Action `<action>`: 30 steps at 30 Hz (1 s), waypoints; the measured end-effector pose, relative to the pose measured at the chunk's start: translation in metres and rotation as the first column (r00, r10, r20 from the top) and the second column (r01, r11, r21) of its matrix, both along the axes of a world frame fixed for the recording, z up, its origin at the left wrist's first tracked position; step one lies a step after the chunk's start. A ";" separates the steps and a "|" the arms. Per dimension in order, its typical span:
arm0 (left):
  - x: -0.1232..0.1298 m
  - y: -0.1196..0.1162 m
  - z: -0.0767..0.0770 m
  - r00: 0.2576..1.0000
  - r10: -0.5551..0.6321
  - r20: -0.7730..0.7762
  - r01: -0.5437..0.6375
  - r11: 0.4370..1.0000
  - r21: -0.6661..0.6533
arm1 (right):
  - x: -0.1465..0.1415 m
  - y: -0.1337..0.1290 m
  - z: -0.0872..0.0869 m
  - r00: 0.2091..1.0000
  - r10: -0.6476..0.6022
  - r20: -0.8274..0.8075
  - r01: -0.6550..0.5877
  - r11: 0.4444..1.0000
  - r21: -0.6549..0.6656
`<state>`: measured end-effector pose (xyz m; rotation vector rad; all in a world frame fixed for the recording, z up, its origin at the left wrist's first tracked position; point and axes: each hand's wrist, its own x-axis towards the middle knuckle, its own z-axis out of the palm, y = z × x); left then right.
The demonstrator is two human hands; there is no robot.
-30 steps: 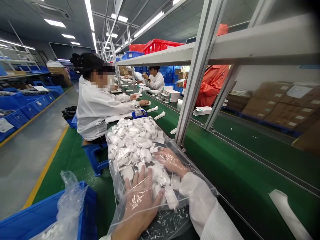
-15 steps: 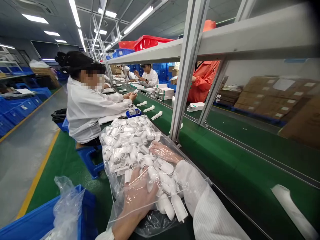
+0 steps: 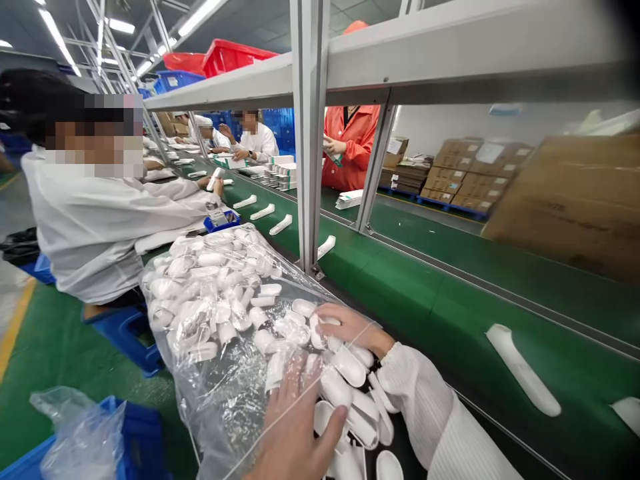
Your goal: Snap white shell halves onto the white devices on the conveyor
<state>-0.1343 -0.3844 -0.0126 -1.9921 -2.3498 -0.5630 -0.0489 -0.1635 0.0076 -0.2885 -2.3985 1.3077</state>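
A large clear plastic bag (image 3: 200, 380) lies on its side, with many hollow white plastic shells (image 3: 215, 267) inside it. My left hand (image 3: 300, 420) is at the bag's mouth, fingers stretched out against the near shells, and the film's edge runs across it. On the far side of the same shells rests my right hand (image 3: 350, 327), its fingers extended over them and not closed. Between and in front of my hands is a pile of loose shells (image 3: 345, 387), some lying past the film on the dark surface. My left fingertips are partly hidden by film glare.
To the right runs a green conveyor belt (image 3: 400, 287) with long white pieces (image 3: 525, 373) on it. A metal post (image 3: 310, 147) and a shelf beam (image 3: 450, 60) stand over it. At left sits a co-worker (image 3: 100, 207); a blue bin (image 3: 140, 433) is at lower left.
The view has turned right. My hands and a cluster of shells have come nearer, out of the bag's mouth, leaving a gap in the bag behind them. More shells lie loose in front.
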 end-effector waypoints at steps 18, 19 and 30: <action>0.016 0.020 0.047 0.709 -0.705 0.021 0.677 0.689 0.261 | 0.153 -0.043 0.019 0.979 0.028 0.203 0.061 0.905 -0.421; 0.007 0.022 0.046 0.690 -0.724 -0.004 0.697 0.663 0.274 | 0.158 -0.043 0.020 0.979 0.007 0.202 0.080 0.903 -0.421; -0.075 0.091 0.034 0.992 -0.092 -0.083 0.082 0.990 -0.112 | 0.077 -0.028 0.013 0.995 0.023 0.094 -0.017 0.997 -0.072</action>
